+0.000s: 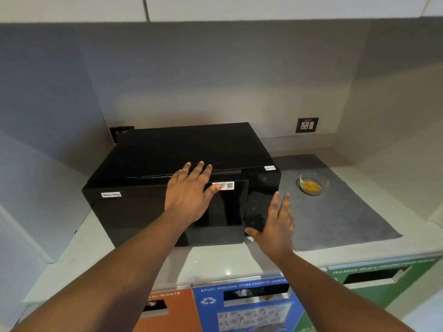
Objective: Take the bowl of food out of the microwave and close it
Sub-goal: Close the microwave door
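**poster1:** Head cam, so here's what I'm seeing. Black microwave [167,183] in the middle of the counter [215,262], door looks pushed to, or very nearly. Left hand [189,192] is flat on the upper part of the door, fingers spread, tips up over the top edge, gripping nothing. Right hand [275,226] is at about 4 o'clock from it, open with fingers apart, just beside the control panel at the door's right edge; can't tell if it's touching. The bowl [313,183] with the yellow food is already out, sitting on the grey mat [335,216] at roughly 3 o'clock from the microwave, well clear of both hands.

**poster2:** So basically done. What's left to mess up?

**poster1:** Mostly the latch, I'd guess. If the push is only at the top, the door might sit shut without clicking. Hard to judge from this angle whether it's fully seated.

**poster2:** And the right hand near the buttons?

**poster1:** Yeah, a stray palm could start it running empty. Also a hard shove might slide the whole box back on that smooth counter. Bowl looks safe unless the right arm swings out toward 3 o'clock when pulling away.
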The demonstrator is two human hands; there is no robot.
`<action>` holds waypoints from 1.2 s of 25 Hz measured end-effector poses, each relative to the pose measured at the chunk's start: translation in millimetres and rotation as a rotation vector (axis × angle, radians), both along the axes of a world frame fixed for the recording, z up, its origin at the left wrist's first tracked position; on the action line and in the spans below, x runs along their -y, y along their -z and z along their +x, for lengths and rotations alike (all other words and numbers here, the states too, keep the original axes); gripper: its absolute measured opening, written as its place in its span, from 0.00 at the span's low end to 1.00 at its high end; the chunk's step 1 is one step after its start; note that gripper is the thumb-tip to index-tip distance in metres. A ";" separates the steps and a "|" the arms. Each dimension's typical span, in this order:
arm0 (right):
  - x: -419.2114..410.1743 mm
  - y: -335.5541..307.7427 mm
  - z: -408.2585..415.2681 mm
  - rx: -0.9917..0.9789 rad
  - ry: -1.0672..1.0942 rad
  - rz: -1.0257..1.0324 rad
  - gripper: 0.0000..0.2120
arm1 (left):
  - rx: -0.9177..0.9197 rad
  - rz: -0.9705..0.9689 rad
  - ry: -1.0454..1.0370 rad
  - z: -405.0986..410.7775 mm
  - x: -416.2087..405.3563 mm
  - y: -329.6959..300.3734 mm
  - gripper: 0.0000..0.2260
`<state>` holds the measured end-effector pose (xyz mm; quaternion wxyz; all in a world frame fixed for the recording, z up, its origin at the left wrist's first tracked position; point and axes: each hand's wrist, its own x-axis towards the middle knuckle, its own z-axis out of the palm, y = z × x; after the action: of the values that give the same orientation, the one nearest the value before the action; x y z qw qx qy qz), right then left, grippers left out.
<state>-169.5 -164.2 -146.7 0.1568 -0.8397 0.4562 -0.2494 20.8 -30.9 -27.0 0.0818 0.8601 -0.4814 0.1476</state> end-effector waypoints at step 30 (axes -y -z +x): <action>-12.6 -32.2 46.3 0.175 0.014 -0.293 0.45 | -0.049 -0.008 0.110 15.0 0.0 1.3 0.24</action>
<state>-123.2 -151.6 -114.5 0.0699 -0.8255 0.4054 -0.3864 35.8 -30.8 -28.3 0.1052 0.8353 -0.5252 0.1236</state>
